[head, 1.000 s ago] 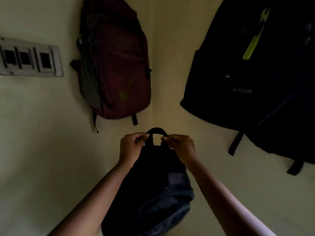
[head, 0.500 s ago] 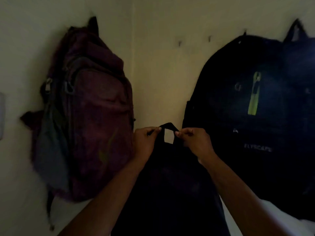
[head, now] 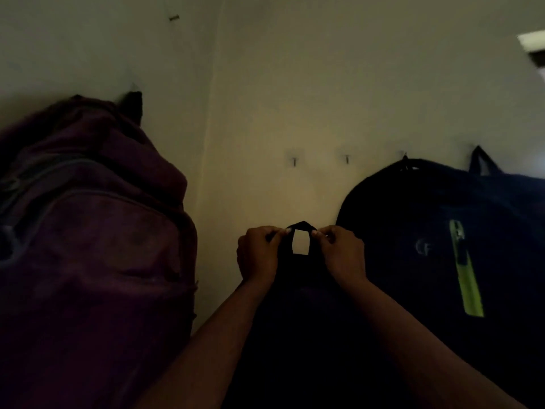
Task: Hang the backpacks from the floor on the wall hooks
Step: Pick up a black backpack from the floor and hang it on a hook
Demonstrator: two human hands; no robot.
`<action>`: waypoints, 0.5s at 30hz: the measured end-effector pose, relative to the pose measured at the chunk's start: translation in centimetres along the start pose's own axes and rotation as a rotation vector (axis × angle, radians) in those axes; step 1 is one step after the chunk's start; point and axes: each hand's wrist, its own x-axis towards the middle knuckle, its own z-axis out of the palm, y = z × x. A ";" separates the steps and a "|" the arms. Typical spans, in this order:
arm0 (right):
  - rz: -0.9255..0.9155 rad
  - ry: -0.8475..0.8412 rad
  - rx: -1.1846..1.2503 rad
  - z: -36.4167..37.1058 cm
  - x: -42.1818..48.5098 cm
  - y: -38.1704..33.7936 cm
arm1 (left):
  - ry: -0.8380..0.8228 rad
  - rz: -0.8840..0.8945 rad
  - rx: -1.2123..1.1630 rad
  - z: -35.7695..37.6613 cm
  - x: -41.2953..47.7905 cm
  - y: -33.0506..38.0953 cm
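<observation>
Below 2 bare hooks (head: 294,161), both hands pinch the backpack's loop (head: 301,226).

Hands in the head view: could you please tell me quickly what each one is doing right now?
Left hand: closed, pinching the left side of the backpack loop.
Right hand: closed, pinching the loop's right side.

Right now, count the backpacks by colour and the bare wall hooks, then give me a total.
Maroon backpack: 1
Striped dark backpack: 1
Held dark backpack, pinched by left hand and right hand: 1
Bare hooks: 3
Total: 6
</observation>
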 end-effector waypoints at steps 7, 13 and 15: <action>-0.092 0.140 -0.012 4.3 8.3 0.5 | 0.021 0.094 0.075 3.9 7.8 -0.9; -0.230 0.290 -0.077 5.5 15.0 0.6 | 0.065 0.170 0.076 7.8 14.0 -0.7; -0.259 0.329 -0.082 5.6 16.7 0.2 | 0.091 0.199 0.072 8.7 15.6 -0.4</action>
